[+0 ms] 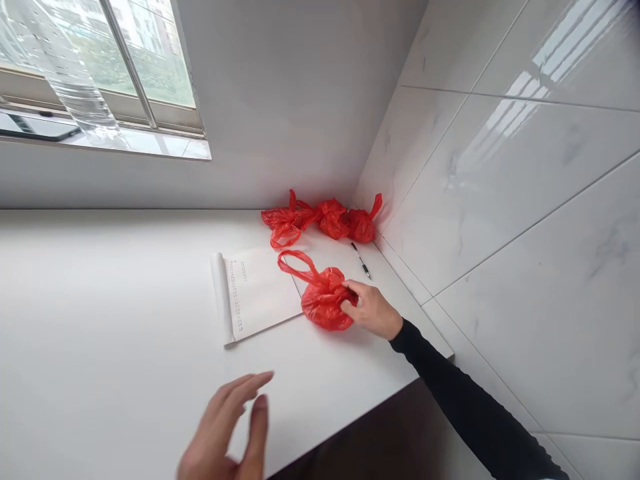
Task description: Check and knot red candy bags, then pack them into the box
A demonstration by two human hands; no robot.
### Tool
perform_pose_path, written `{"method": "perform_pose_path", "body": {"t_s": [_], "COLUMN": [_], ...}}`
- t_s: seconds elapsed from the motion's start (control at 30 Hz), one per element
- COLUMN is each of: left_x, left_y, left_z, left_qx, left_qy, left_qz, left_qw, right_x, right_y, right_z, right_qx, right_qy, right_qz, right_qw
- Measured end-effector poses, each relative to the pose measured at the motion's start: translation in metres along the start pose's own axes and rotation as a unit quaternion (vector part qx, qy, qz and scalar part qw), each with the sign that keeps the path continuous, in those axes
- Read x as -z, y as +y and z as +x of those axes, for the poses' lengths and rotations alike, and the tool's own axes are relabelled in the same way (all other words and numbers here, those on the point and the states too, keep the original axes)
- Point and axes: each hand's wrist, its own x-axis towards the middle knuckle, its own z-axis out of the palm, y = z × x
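A knotted red plastic bag (pixel 327 307) sits on the white table, its handle loop standing up toward the left. My right hand (pixel 374 310), in a black sleeve, grips the bag's right side between thumb and fingers. The bag overlaps the right edge of a notepad (pixel 265 297) with rows of handwriting and its pages rolled back on the left. My left hand (pixel 225 427) hovers over the table's near side, open and holding nothing, with thumb and fingers apart. What is inside the bag is hidden.
Three more red bags, (pixel 287 219) one on the left, crowd the back corner by the tiled wall (pixel 500 200). A black pen (pixel 361 261) lies before them. On the windowsill (pixel 165 145) stand a clear bottle (pixel 83 87) and a dark flat device (pixel 40 127). The table edge runs diagonally nearby.
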Motion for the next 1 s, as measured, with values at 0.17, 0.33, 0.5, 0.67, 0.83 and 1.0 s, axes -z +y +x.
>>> {"method": "perform_pose_path", "body": {"t_s": [0.17, 0.33, 0.5, 0.67, 0.83, 1.0], "left_x": [-0.039, -0.050, -0.049, -0.046, -0.037, -0.029], "left_y": [0.030, 0.038, 0.038, 0.042, 0.038, 0.036], "left_z": [0.021, 0.027, 0.022, 0.021, 0.021, 0.021], "left_qx": [-0.182, -0.231, -0.165, -0.146, -0.128, -0.055], "left_qy": [0.014, -0.063, -0.071, -0.077, -0.067, -0.041], "left_qz": [0.089, 0.134, 0.062, 0.046, 0.043, 0.025], "left_qw": [0.979, 0.962, 0.982, 0.985, 0.989, 0.997], "right_x": [0.004, 0.002, -0.010, -0.025, -0.024, -0.015], "right_y": [-0.024, -0.028, -0.030, -0.032, -0.028, -0.036], "right_z": [-0.052, -0.069, -0.079, -0.086, -0.082, -0.080], "right_qx": [0.074, 0.114, 0.095, 0.121, 0.096, 0.056], "right_qy": [-0.086, -0.092, 0.049, 0.064, 0.064, 0.091], "right_qz": [0.052, 0.102, 0.033, 0.010, 0.039, 0.062], "right_qw": [0.992, 0.984, 0.994, 0.991, 0.993, 0.992]}}
